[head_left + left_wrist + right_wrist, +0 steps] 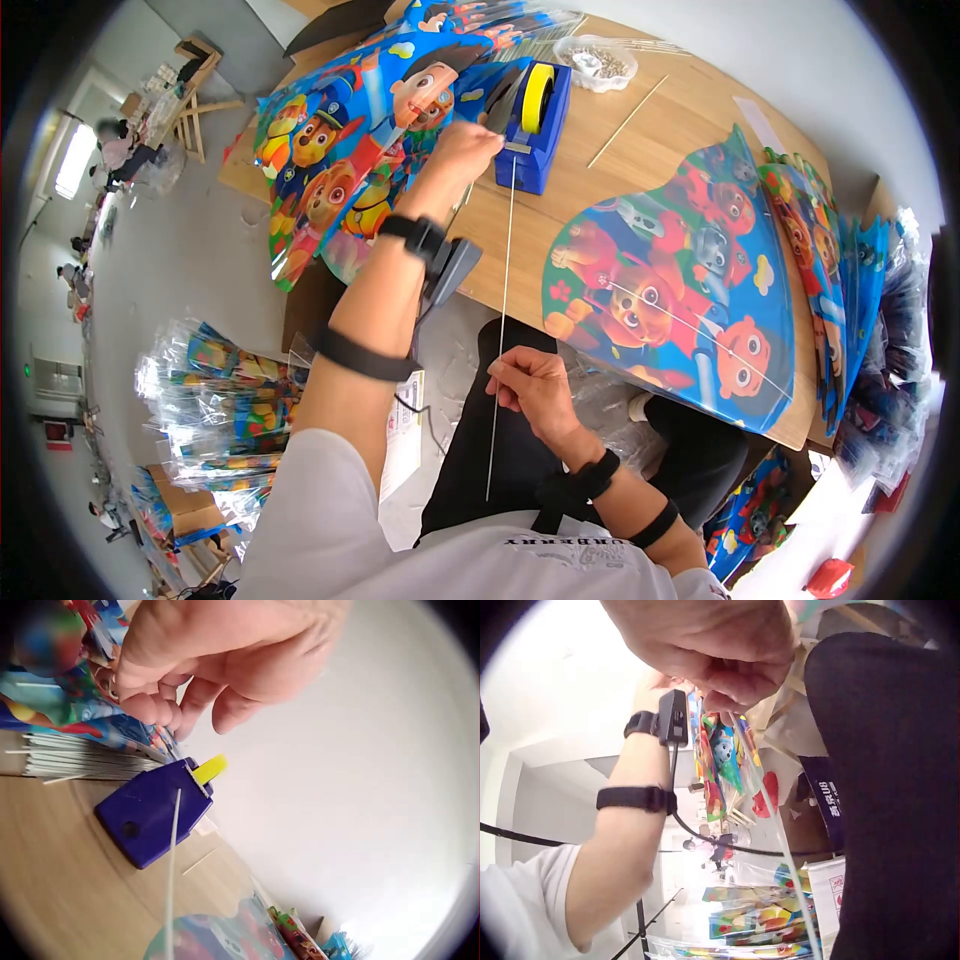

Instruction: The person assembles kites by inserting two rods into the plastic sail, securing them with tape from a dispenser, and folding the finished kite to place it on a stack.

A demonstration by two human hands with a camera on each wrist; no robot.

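In the head view my right hand (535,385) pinches a thin white stick (507,270) between thumb and fingers. It runs from above my lap up to the front of the blue tape dispenser (530,165), where its tip overlaps the casing. Beside the dispenser's cutting edge is my left hand (465,152). From the left wrist, that hand's fingers are loosely bent, thumb apart, nothing visible between them. A yellow roll (538,98) sits in the dispenser. To the right lies a printed cartoon sheet (670,290), with another thin stick across it.
Glossy cartoon sheets (340,150) are piled at the table's left. A clear tub (595,65) of small pieces stands behind the dispenser, near a loose stick (628,122). More folded prints (815,260) are at the right edge; plastic-wrapped bundles (225,410) stand below left.
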